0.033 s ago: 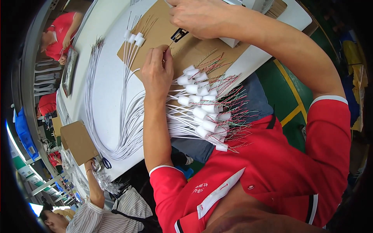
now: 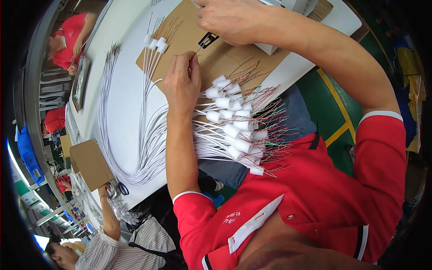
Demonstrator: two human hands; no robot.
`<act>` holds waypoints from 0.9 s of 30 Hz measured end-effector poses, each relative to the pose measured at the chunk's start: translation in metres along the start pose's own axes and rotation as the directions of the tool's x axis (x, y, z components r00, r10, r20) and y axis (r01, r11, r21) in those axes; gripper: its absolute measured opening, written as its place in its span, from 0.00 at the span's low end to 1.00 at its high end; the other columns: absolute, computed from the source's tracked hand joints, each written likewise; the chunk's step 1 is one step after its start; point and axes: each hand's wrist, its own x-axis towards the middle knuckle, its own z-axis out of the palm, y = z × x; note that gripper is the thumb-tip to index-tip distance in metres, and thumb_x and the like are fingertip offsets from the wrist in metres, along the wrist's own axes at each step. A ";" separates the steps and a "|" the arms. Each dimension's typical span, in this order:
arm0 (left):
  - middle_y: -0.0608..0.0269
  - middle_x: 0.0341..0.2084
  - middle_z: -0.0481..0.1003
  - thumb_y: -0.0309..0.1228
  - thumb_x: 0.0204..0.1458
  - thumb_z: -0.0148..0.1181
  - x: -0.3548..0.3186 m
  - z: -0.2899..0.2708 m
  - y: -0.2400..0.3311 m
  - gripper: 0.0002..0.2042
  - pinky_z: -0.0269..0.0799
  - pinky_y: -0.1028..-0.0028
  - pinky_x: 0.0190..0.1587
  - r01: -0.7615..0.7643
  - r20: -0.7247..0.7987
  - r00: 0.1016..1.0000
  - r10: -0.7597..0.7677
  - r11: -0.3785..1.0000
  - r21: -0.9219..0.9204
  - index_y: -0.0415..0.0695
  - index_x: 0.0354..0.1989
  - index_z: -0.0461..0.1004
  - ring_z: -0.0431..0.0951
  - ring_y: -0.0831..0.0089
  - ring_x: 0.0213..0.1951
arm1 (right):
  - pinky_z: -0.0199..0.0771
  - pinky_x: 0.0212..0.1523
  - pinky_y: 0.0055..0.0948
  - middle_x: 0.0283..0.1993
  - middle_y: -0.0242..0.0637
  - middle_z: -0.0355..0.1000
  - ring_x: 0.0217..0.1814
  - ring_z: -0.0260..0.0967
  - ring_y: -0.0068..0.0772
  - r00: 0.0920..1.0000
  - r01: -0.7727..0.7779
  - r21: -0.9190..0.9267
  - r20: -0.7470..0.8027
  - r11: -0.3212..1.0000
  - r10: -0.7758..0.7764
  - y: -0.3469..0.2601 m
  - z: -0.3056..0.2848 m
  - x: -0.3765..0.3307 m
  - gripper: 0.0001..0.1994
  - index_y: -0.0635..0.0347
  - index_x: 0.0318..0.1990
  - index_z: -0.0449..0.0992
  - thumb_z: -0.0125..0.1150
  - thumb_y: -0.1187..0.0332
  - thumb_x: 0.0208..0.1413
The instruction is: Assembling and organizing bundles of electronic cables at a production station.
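One black clip [image 2: 208,40] lies up-right of the left hand [image 2: 182,80], fingertips pinched, contents unclear, axis slanting toward the right hand [image 2: 221,21], whose grip we cannot tell.

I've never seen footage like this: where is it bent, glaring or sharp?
In the head view, the grey frame bows toward a black rim; in that same view, the light strip glares white, while the left hand and white cylindrical sleeves look fairly sharp.

Wide head-worn fisheye view, downward from close above the white table [image 2: 128,90]
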 end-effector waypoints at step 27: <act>0.55 0.32 0.81 0.27 0.58 0.65 -0.007 -0.011 -0.008 0.04 0.76 0.63 0.33 0.190 0.084 0.980 -0.179 0.970 -0.150 0.41 0.38 0.79 0.81 0.55 0.30 | 0.58 0.60 0.49 0.43 0.50 0.72 0.52 0.65 0.50 0.898 -0.047 0.305 -0.404 0.951 0.174 0.001 0.015 0.003 0.22 0.66 0.42 0.75 0.65 0.60 0.41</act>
